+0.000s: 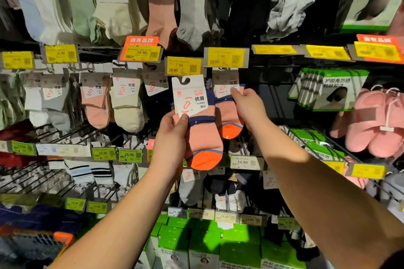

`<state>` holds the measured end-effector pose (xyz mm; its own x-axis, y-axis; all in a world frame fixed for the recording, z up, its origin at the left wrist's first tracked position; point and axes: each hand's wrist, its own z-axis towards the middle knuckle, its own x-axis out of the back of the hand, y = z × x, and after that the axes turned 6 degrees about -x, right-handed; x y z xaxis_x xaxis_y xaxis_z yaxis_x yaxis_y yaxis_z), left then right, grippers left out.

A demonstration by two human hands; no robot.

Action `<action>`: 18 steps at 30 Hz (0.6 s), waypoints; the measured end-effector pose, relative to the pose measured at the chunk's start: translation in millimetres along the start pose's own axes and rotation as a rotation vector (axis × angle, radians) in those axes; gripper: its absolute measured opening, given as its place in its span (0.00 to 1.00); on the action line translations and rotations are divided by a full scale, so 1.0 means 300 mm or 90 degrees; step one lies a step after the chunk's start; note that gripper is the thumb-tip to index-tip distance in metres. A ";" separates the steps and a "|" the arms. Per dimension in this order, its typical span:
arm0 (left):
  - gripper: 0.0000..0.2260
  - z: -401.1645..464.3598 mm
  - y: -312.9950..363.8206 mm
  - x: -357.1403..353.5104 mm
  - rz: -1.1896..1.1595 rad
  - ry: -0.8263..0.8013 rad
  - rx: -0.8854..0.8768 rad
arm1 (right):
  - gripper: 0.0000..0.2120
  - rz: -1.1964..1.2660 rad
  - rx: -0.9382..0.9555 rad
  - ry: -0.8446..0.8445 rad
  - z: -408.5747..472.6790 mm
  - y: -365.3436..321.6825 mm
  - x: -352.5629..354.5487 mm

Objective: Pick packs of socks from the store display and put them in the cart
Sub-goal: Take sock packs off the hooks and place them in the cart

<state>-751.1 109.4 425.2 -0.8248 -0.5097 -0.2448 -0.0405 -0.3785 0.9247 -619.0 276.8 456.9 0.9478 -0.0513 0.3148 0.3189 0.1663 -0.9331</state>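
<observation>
Overhead, rows of hanging socks (122,102) filled the store display, with yellow price tags (184,65) clipped along the rails. At about eight o'clock in the view, low in the corner, sat a dark basket with an orange corner (63,238), probably the cart, though too little showed to be sure.

Near the centre, the left hand (172,137) held one pack of socks (202,137) clear of its hook, thumb pressed on the lower edge of the white card and fingers curled behind the pink fabric. This pack was pink with a navy band and an orange toe.

Just beside it, at about two o'clock from that pack, the right hand (247,105) gripped a matching second pack (228,113), thumb on its card. That pack hung under the rail; whether it had left its hook could not be told.

By judgement, the task was at an early stage: one pack was free, one was being taken, and no pack showed in the cart. Carrying both down to eight o'clock remained.
</observation>
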 end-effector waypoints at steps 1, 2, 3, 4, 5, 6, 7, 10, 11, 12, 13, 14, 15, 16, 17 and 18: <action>0.15 0.001 -0.001 -0.003 -0.001 -0.002 0.001 | 0.20 -0.027 -0.009 0.011 0.013 0.000 -0.004; 0.17 0.000 -0.002 -0.004 0.003 -0.007 0.003 | 0.23 -0.050 -0.021 0.018 0.026 0.002 -0.007; 0.18 -0.001 -0.003 -0.007 0.004 -0.011 0.005 | 0.25 -0.066 -0.036 0.021 0.036 0.004 -0.010; 0.18 -0.002 -0.003 -0.009 0.004 -0.011 0.008 | 0.28 -0.079 -0.048 0.021 0.048 0.008 -0.012; 0.16 -0.003 -0.004 -0.012 0.006 -0.009 0.008 | 0.29 -0.092 -0.052 0.019 0.056 0.011 -0.015; 0.15 -0.003 -0.006 -0.014 0.007 -0.008 0.010 | 0.31 -0.106 -0.058 0.017 0.058 0.013 -0.015; 0.14 -0.001 -0.011 -0.016 0.005 -0.008 0.010 | 0.32 -0.118 -0.062 0.017 0.060 0.017 -0.016; 0.11 0.004 -0.024 -0.020 0.004 -0.014 0.013 | 0.35 -0.136 -0.061 0.010 0.063 0.026 -0.012; 0.11 0.006 -0.029 -0.020 0.006 -0.013 0.015 | 0.36 -0.146 -0.060 0.009 0.062 0.029 -0.008; 0.12 0.008 -0.033 -0.020 0.008 -0.014 0.014 | 0.37 -0.151 -0.062 0.004 0.056 0.031 -0.001; 0.13 0.009 -0.036 -0.021 0.007 -0.017 0.014 | 0.37 -0.152 -0.062 -0.001 0.047 0.035 0.008; 0.14 0.008 -0.037 -0.020 0.004 -0.020 0.014 | 0.36 -0.140 -0.063 -0.002 0.030 0.040 0.022; 0.15 0.008 -0.038 -0.021 0.002 -0.019 0.016 | 0.35 -0.114 -0.066 0.002 0.007 0.047 0.036; 0.15 0.008 -0.040 -0.020 -0.001 -0.018 0.018 | 0.33 -0.076 -0.067 0.011 -0.020 0.059 0.049; 0.14 0.009 -0.044 -0.019 -0.002 -0.018 0.019 | 0.30 -0.034 -0.060 0.022 -0.050 0.072 0.060; 0.14 0.007 -0.046 -0.020 -0.003 -0.022 0.021 | 0.26 0.012 -0.051 0.022 -0.081 0.088 0.071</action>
<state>-747.0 119.4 414.5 -0.8433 -0.4814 -0.2390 -0.0622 -0.3542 0.9331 -590.4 256.2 434.6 0.9527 -0.0830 0.2924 0.2993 0.0887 -0.9500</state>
